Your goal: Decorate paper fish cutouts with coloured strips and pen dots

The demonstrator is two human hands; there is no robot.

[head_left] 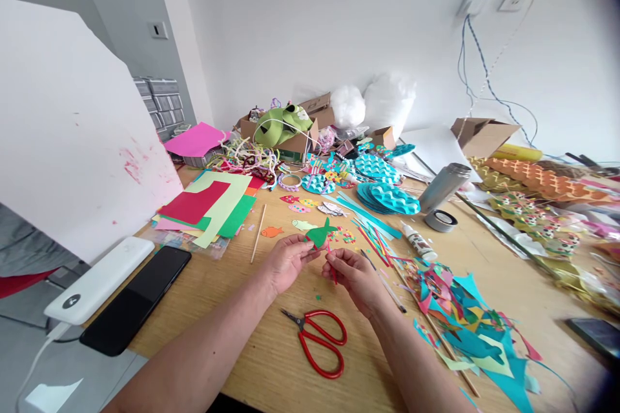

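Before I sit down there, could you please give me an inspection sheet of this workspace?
Surface: wooden table, bare near the front edge, crowded farther back.
Job's things: green paper fish and thin red strip in hand; red-handled scissors lie in front of the hands.
Clutter: coloured paper scraps on the right, beside a glue bottle; black phone on the left.
Hands: left hand holds the fish; right hand pinches the strip.
Cables: white cable at a white device; blue cables hang from a wall socket.
Surroundings: white wall behind; white board with reddish marks at left.
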